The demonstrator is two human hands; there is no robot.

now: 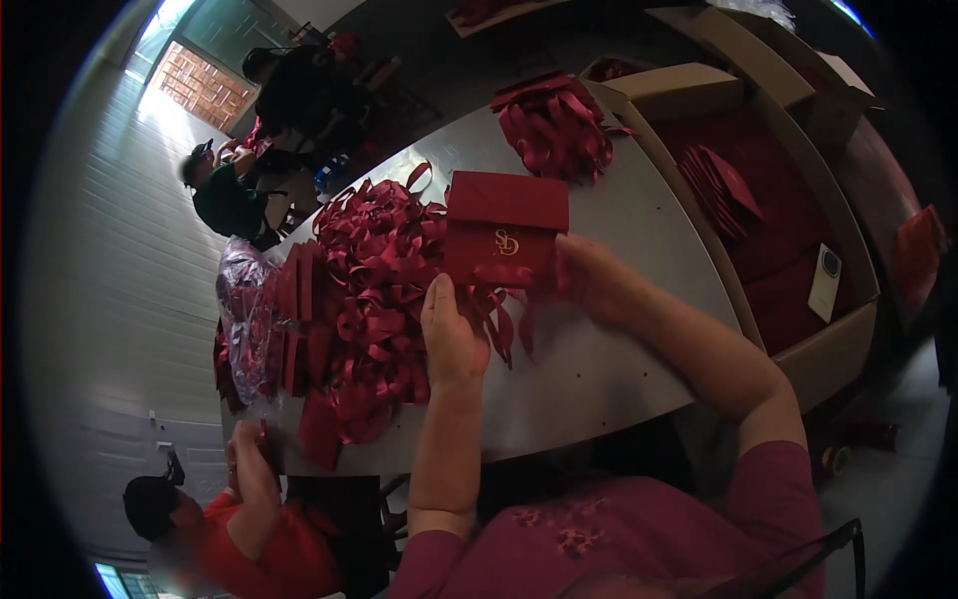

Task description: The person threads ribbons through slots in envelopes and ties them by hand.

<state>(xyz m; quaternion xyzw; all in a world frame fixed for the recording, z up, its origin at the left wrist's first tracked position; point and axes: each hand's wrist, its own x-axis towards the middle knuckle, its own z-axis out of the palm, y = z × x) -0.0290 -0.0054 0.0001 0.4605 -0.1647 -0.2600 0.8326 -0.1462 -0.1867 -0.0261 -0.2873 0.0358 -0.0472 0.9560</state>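
A dark red paper gift bag (507,205) with gold letters, upside down to me, is held up above the metal table. My left hand (454,334) grips its lower left corner, thumb pointing up along the edge. At its right edge is my right hand (591,280), fingers closed around the side and partly hidden behind it. Red ribbon hangs below the bag between my hands. Just left lies a big heap of red ribbons (374,270) with flat red bags (299,280) along its far side.
Another bundle of ribboned bags (554,125) lies at the table's far end. Right of the metal table (639,359), an open cardboard box (823,359) holds red bags and a phone (824,283). A person in red (269,539) works at left; others are farther back. Clear plastic (247,309) covers bags.
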